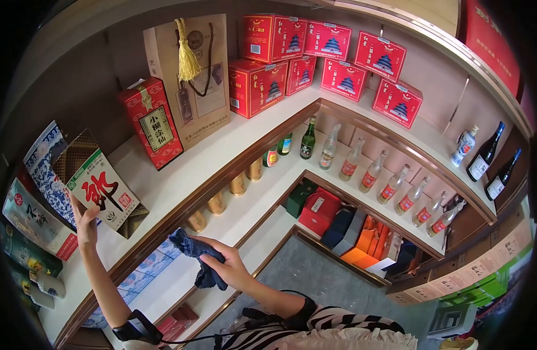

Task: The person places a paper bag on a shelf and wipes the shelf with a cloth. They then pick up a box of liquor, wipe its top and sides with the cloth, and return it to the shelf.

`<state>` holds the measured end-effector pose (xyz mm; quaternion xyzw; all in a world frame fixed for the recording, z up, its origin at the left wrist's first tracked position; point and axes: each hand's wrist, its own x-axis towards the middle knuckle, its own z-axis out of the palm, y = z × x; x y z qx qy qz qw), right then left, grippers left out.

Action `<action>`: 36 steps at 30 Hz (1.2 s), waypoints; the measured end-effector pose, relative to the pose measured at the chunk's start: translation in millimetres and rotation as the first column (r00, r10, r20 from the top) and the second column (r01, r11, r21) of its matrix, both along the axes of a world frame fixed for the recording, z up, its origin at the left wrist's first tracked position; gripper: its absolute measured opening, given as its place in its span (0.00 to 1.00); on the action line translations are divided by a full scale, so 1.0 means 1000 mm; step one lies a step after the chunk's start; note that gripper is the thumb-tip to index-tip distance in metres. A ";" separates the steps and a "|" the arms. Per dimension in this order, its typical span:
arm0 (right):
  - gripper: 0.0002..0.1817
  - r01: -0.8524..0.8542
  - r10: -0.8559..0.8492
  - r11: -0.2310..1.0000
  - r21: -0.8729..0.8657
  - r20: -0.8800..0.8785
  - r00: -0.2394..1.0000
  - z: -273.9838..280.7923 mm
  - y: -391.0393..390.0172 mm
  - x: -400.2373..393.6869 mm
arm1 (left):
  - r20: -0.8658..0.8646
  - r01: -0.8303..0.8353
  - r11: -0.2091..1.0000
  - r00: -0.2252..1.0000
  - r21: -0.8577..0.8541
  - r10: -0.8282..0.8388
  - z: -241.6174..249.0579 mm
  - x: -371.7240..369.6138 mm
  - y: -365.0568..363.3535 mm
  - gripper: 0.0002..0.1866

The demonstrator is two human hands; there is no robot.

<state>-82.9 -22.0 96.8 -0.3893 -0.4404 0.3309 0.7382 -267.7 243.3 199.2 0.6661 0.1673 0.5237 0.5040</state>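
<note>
The left hand (86, 223) reaches to the white-and-brown patterned box (108, 189) at the left of the upper shelf (213, 143), its fingers slightly spread against the box's left edge; contact shows, but whether they grip it cannot be told, the far side being hidden. The right hand (225, 265), in front of the shelf edge, has its fingers closed around a bunched dark blue cloth (201, 256), whose folds hide some fingertips. Bottles (44, 286) at the far left fade into the dark rim of the view.
</note>
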 end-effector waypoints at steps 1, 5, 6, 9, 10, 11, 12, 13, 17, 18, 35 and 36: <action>0.21 0.008 -0.008 1.000 0.013 0.006 1.000 0.001 0.003 -0.001 | -0.001 0.002 1.000 1.000 -0.003 -0.002 0.002 0.000 -0.001 0.48; 0.21 -0.011 0.011 1.000 0.020 -0.003 1.000 0.009 0.009 -0.005 | -0.106 -0.081 0.996 0.991 0.045 0.086 0.010 -0.003 -0.009 0.54; 0.21 -0.021 0.021 1.000 0.021 -0.009 1.000 0.009 0.010 -0.007 | -0.109 -0.082 0.996 0.990 0.044 0.086 0.011 -0.002 -0.012 0.54; 0.21 -0.037 0.037 0.999 0.004 -0.022 0.999 0.003 0.013 -0.011 | -0.073 -0.195 0.963 0.975 0.188 0.212 0.020 0.009 -0.028 0.56; 0.21 -0.040 0.040 0.999 -0.009 -0.028 0.999 0.001 0.014 -0.012 | -0.045 -0.251 0.882 0.955 0.399 0.292 0.029 0.014 -0.033 0.57; 0.21 -0.040 0.039 0.999 -0.012 -0.028 0.999 0.001 0.015 -0.013 | 0.000 -0.293 0.754 0.932 0.588 0.362 0.036 0.016 -0.038 0.58; 0.21 -0.037 0.037 0.999 -0.014 -0.033 0.999 0.000 0.015 -0.013 | -0.001 -0.292 0.757 0.933 0.585 0.361 0.041 0.016 -0.042 0.58; 0.21 -0.033 0.033 0.999 -0.017 -0.037 0.999 0.000 0.016 -0.013 | -0.023 -0.288 0.696 0.916 0.658 0.401 0.045 0.015 -0.045 0.58; 0.21 -0.015 0.015 1.000 0.008 -0.019 1.000 0.005 0.018 -0.014 | 0.014 -0.345 0.529 0.847 0.775 0.531 0.066 0.007 -0.035 0.43; 0.21 0.001 -0.001 1.000 0.007 -0.021 1.000 0.007 0.018 -0.016 | 0.024 -0.391 0.517 0.814 0.761 0.580 0.072 0.009 -0.034 0.35; 0.21 0.078 -0.078 0.996 0.042 -0.003 0.997 0.007 0.028 -0.021 | 0.008 -0.263 0.615 0.923 0.744 0.384 0.082 0.010 -0.017 0.23; 0.21 0.073 -0.072 0.996 0.045 -0.018 0.997 0.007 0.028 -0.021 | 0.013 -0.274 0.586 0.912 0.763 0.410 0.085 0.009 -0.019 0.23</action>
